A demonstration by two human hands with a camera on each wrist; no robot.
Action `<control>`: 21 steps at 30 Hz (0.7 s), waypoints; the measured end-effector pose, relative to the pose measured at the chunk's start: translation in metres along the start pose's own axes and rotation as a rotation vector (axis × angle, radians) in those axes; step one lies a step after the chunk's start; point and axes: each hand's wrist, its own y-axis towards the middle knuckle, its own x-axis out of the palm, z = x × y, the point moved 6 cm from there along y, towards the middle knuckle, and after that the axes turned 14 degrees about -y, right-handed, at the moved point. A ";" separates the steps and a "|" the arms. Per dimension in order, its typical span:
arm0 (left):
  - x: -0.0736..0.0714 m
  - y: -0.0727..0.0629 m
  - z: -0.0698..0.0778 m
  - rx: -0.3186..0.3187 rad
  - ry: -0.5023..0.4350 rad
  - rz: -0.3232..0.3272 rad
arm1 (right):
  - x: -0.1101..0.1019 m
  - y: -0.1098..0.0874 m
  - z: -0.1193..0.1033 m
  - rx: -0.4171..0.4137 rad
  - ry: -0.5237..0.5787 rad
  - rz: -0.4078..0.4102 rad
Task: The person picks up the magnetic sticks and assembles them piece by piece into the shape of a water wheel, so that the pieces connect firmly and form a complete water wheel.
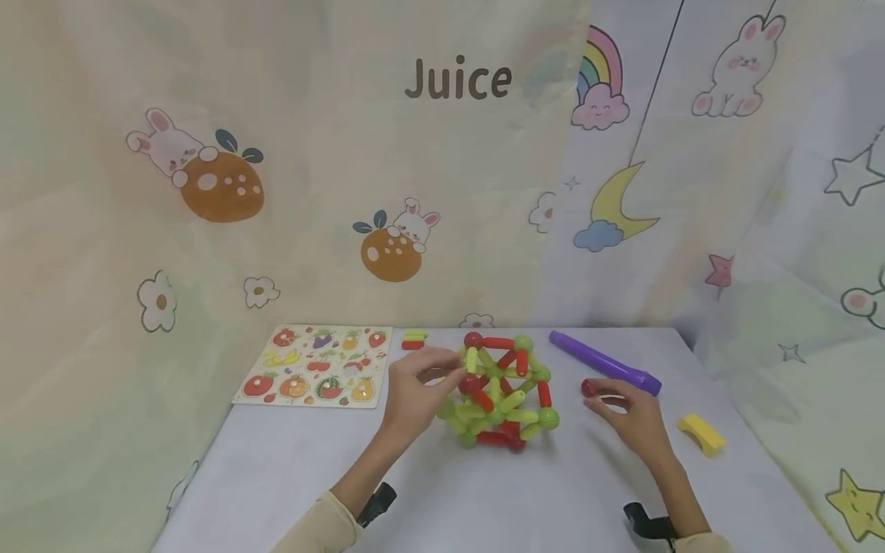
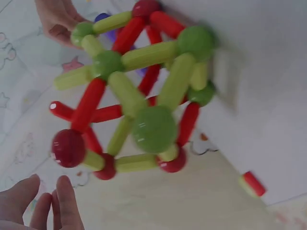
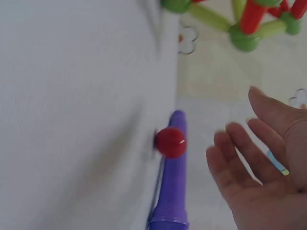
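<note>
A framework of red and light-green rods joined by red and green balls (image 1: 495, 416) stands on the white table. At its left side is my left hand (image 1: 415, 392), fingertips near a red corner ball (image 2: 68, 148). The left wrist view shows a gap between those fingertips and the ball, with thumb and fingers apart. To the right of the framework, a loose red ball (image 3: 171, 142) rests on the table in front of the purple tube. My right hand (image 1: 634, 418) is close beside this ball, its fingers relaxed and spread in the right wrist view, holding nothing.
A purple tube (image 1: 601, 362) lies slantwise at the back right. Nearer the right edge is a yellow arch block (image 1: 701, 435). Small red and green rods (image 1: 413, 345) lie behind the left hand, beside a fruit picture board (image 1: 304, 405). A printed curtain hangs behind the table.
</note>
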 end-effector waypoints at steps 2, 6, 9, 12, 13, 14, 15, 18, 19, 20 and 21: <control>-0.006 -0.004 -0.010 -0.018 -0.014 0.001 | 0.001 0.007 0.012 0.034 -0.060 -0.024; -0.008 -0.010 -0.022 -0.057 -0.007 -0.024 | 0.008 0.015 0.028 0.100 -0.153 -0.105; -0.007 -0.013 -0.026 -0.061 0.012 -0.049 | 0.016 0.020 0.034 0.127 -0.205 -0.164; -0.004 -0.015 -0.026 -0.047 0.032 -0.082 | 0.023 0.025 0.037 0.121 -0.244 -0.179; -0.004 -0.015 -0.026 -0.041 0.041 -0.095 | 0.025 0.026 0.037 0.116 -0.255 -0.183; -0.003 -0.016 -0.026 -0.037 0.050 -0.107 | 0.027 0.027 0.037 0.112 -0.262 -0.183; -0.002 -0.016 -0.026 -0.034 0.058 -0.115 | 0.029 0.028 0.037 0.110 -0.262 -0.187; -0.002 -0.017 -0.025 -0.030 0.077 -0.126 | 0.034 0.030 0.036 0.115 -0.268 -0.202; -0.003 -0.017 -0.025 -0.030 0.079 -0.126 | 0.036 0.032 0.035 0.114 -0.268 -0.209; -0.003 -0.016 -0.025 -0.030 0.080 -0.125 | 0.037 0.033 0.035 0.112 -0.269 -0.213; -0.004 -0.016 -0.025 -0.030 0.082 -0.123 | 0.039 0.035 0.034 0.106 -0.271 -0.213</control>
